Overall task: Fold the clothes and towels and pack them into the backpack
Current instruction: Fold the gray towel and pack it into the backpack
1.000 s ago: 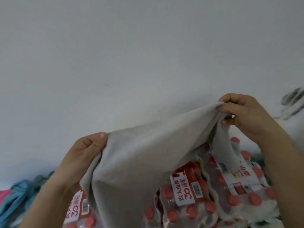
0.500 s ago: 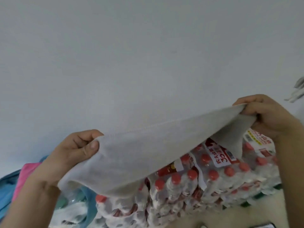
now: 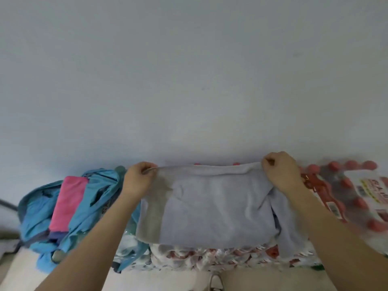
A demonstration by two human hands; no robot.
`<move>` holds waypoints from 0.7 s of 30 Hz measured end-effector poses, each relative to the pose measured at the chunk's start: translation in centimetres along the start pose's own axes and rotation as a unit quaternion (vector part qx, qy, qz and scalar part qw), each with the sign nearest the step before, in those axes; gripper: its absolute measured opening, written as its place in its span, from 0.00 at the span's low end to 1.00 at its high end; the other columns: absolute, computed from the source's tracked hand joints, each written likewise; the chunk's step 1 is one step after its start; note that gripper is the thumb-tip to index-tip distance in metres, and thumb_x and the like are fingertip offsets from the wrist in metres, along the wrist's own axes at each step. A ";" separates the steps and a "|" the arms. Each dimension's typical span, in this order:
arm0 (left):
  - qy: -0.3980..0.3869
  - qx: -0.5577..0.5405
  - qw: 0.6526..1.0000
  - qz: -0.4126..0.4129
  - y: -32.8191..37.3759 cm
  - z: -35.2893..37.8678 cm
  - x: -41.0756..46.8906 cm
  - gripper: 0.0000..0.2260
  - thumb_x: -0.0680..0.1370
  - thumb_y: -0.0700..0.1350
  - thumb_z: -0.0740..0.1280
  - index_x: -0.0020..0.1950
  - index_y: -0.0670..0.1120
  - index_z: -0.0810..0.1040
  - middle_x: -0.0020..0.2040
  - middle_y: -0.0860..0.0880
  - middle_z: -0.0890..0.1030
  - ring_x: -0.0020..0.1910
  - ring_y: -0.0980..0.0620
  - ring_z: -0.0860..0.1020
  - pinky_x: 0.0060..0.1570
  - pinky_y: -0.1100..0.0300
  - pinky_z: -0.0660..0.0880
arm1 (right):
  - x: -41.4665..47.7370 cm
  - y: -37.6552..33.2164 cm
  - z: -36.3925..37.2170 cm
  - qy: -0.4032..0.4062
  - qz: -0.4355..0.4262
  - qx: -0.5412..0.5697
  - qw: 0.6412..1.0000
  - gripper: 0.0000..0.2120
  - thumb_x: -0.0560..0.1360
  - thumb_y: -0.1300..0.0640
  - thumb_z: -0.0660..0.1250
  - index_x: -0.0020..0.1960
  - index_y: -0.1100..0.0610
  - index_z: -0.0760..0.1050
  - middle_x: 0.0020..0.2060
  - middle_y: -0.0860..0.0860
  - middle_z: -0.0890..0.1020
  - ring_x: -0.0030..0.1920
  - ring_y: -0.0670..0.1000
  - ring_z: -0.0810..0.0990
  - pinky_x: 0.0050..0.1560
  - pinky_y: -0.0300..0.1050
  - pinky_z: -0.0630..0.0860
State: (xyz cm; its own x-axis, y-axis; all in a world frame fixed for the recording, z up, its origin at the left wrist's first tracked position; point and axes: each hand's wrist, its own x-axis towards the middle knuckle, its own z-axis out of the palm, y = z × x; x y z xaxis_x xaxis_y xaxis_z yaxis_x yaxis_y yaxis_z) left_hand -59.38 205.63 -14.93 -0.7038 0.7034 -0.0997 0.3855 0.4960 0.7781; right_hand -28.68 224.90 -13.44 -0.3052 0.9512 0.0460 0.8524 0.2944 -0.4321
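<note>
A grey towel (image 3: pixel 212 206) lies spread over shrink-wrapped packs of water bottles, its far edge close to the wall. My left hand (image 3: pixel 137 178) pinches the far left corner of the towel. My right hand (image 3: pixel 281 172) grips the far right corner, and a loose flap of towel hangs down below it on the right. To the left stands the open blue backpack (image 3: pixel 37 208), with a folded pink cloth (image 3: pixel 67 204) sticking out of its mouth.
Packs of red-capped water bottles (image 3: pixel 344 185) fill the right side and lie under the towel. A plain white wall (image 3: pixel 189 80) stands right behind everything. Pale floor (image 3: pixel 21 269) shows at the lower left.
Both hands have brought the towel down from mid-air and laid it flat on the bottle packs. The view has tilted down, so the backpack and pink cloth show fully.
</note>
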 end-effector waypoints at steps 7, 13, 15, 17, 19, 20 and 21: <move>-0.071 -0.009 0.987 0.146 5.8 1.4 -5.0 0.05 0.73 0.41 0.70 0.43 0.51 0.83 0.39 0.54 0.84 0.41 0.63 0.80 0.42 0.69 0.74 | -6.4 -12.6 3.0 -0.263 -0.268 0.228 0.898 0.38 0.71 0.59 0.72 0.75 0.45 0.59 0.67 0.37 0.67 0.68 0.40 0.65 0.65 0.34 0.65; -0.076 -0.147 0.984 0.060 3.5 1.8 -6.9 0.15 0.70 0.50 0.74 0.53 0.55 0.74 0.49 0.59 0.79 0.48 0.58 0.78 0.50 0.64 0.74 | -4.4 -14.4 3.4 -0.208 -0.310 0.200 0.906 0.12 0.70 0.64 0.66 0.51 0.54 0.81 0.46 0.49 0.84 0.47 0.48 0.80 0.52 0.45 0.75; -0.140 -0.008 0.989 0.034 1.1 2.1 -7.4 0.15 0.70 0.53 0.73 0.54 0.53 0.74 0.49 0.56 0.79 0.47 0.55 0.77 0.51 0.58 0.75 | -3.2 -13.9 2.2 -0.199 -0.304 0.218 0.906 0.08 0.71 0.62 0.67 0.45 0.53 0.83 0.40 0.44 0.84 0.44 0.43 0.79 0.48 0.35 0.74; -0.165 0.118 0.979 0.028 -0.3 2.4 -8.5 0.12 0.72 0.53 0.70 0.47 0.47 0.75 0.42 0.51 0.80 0.40 0.52 0.77 0.46 0.50 0.75 | -1.6 -13.6 0.8 -0.159 -0.289 0.252 0.910 0.08 0.72 0.63 0.69 0.43 0.51 0.83 0.39 0.41 0.82 0.44 0.41 0.79 0.48 0.30 0.71; -0.155 0.054 0.986 -0.008 -0.6 2.4 -10.3 0.15 0.71 0.58 0.68 0.48 0.47 0.76 0.41 0.48 0.81 0.40 0.49 0.78 0.44 0.48 0.76 | 0.4 -13.4 -0.1 -0.091 -0.272 0.280 0.916 0.10 0.73 0.65 0.68 0.43 0.50 0.81 0.39 0.40 0.81 0.42 0.41 0.79 0.49 0.35 0.73; -0.141 -0.003 0.990 -0.032 -0.4 2.1 -11.4 0.18 0.69 0.60 0.69 0.50 0.48 0.77 0.42 0.46 0.81 0.41 0.47 0.79 0.43 0.47 0.77 | 1.3 -13.4 -0.3 -0.053 -0.273 0.282 0.918 0.09 0.73 0.64 0.68 0.44 0.51 0.81 0.39 0.41 0.81 0.42 0.42 0.79 0.49 0.37 0.73; -0.125 -0.054 0.989 -0.052 -0.2 1.9 -12.4 0.20 0.68 0.61 0.70 0.49 0.48 0.78 0.42 0.44 0.81 0.40 0.46 0.80 0.41 0.46 0.78 | 2.0 -13.7 -0.5 -0.015 -0.280 0.273 0.920 0.07 0.73 0.63 0.68 0.44 0.52 0.81 0.40 0.44 0.82 0.43 0.44 0.79 0.49 0.38 0.73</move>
State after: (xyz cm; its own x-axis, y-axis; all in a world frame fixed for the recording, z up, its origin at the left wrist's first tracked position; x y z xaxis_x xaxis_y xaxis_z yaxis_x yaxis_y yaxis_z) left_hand -49.60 197.77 -15.02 -0.5612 0.7622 -0.3227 0.2434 0.5246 0.8158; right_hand -40.79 222.80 -7.01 -0.6498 0.6595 0.3780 0.2207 0.6396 -0.7364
